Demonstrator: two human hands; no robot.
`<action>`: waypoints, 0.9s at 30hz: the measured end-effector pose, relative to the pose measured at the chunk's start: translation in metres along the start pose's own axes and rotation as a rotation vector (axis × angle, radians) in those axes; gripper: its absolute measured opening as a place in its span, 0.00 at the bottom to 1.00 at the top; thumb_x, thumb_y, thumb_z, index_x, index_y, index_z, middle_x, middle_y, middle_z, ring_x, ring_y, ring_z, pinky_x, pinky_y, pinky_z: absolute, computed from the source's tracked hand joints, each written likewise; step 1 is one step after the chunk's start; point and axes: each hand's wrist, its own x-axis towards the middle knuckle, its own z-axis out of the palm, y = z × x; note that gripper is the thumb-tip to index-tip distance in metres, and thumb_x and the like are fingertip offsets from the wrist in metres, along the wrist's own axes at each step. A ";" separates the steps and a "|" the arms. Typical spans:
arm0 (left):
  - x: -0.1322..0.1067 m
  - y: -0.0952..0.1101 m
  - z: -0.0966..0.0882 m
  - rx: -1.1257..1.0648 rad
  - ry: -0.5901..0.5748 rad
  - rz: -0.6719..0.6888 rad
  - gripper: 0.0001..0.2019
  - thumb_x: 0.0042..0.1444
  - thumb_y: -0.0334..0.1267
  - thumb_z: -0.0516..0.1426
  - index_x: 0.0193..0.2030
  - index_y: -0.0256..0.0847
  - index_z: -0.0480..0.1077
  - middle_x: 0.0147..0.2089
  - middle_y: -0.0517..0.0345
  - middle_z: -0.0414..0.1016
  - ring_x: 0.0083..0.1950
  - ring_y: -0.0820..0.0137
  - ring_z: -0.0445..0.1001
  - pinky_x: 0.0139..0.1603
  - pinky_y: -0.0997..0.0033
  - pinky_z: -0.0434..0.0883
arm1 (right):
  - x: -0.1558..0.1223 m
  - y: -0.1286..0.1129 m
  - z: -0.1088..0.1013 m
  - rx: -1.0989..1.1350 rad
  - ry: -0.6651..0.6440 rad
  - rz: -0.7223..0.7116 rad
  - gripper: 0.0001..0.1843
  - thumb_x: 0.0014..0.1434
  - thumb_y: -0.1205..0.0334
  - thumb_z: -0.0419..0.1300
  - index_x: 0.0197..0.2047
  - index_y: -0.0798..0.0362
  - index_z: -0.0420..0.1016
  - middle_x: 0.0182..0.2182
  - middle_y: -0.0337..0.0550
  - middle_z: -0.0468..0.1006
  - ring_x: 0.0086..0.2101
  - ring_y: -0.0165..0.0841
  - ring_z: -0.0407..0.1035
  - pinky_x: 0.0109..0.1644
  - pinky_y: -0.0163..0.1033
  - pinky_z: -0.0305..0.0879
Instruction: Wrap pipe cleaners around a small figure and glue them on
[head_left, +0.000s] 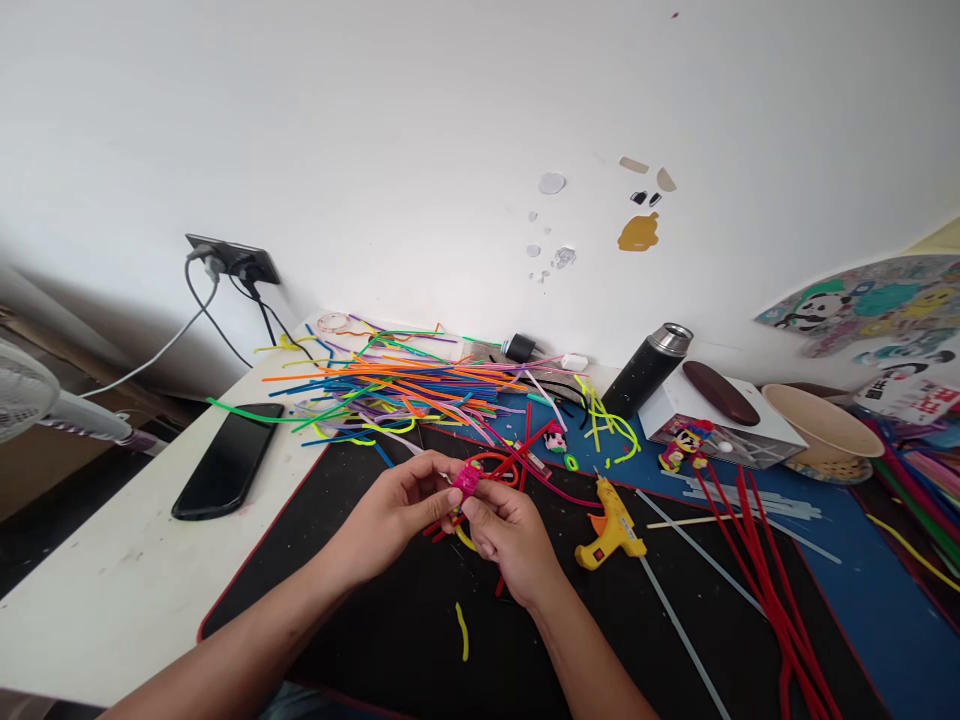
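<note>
Over the black mat (360, 640), a small pink fuzzy piece (468, 480), apparently of coiled pipe cleaner, is pinched between both hands. My left hand (405, 500) grips it from the left with thumb and fingers closed. From the right, the closed thumb and fingertips of my right hand (514, 530) press on it. My fingers cover its lower part. Red pipe cleaners (529, 425) lie just behind my hands, and a yellow strand shows under them. A short yellow pipe cleaner (462, 632) lies on the mat nearer to me.
Right of my hands lies a yellow glue gun (615, 528). Behind is a heap of coloured pipe cleaners (420, 385). A phone (229, 462) lies left; a black thermos (649, 370), a small figurine (684, 446) and a bowl (821, 420) are at right. Red pipe cleaners (780, 610) cross the mat's right side.
</note>
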 end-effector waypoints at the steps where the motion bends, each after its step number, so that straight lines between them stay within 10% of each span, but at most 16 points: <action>1: 0.000 -0.001 0.000 -0.009 0.001 0.003 0.17 0.61 0.50 0.67 0.48 0.38 0.77 0.38 0.57 0.76 0.33 0.70 0.73 0.36 0.69 0.72 | 0.000 0.000 0.000 -0.006 0.009 -0.002 0.24 0.58 0.47 0.74 0.50 0.56 0.86 0.14 0.24 0.55 0.17 0.22 0.43 0.21 0.32 0.41; 23: 0.000 -0.014 -0.003 -0.073 0.040 0.024 0.15 0.57 0.48 0.69 0.41 0.38 0.80 0.42 0.54 0.76 0.35 0.69 0.75 0.37 0.68 0.76 | 0.002 0.004 0.002 -0.112 0.029 0.016 0.24 0.56 0.44 0.74 0.44 0.56 0.84 0.20 0.33 0.70 0.18 0.22 0.49 0.21 0.33 0.42; 27: -0.001 -0.021 -0.006 -0.060 0.039 0.022 0.19 0.60 0.47 0.68 0.54 0.40 0.79 0.40 0.54 0.78 0.36 0.67 0.75 0.39 0.67 0.76 | 0.003 0.003 0.003 -0.101 0.043 0.028 0.25 0.55 0.43 0.74 0.44 0.57 0.84 0.22 0.35 0.72 0.18 0.22 0.49 0.21 0.32 0.42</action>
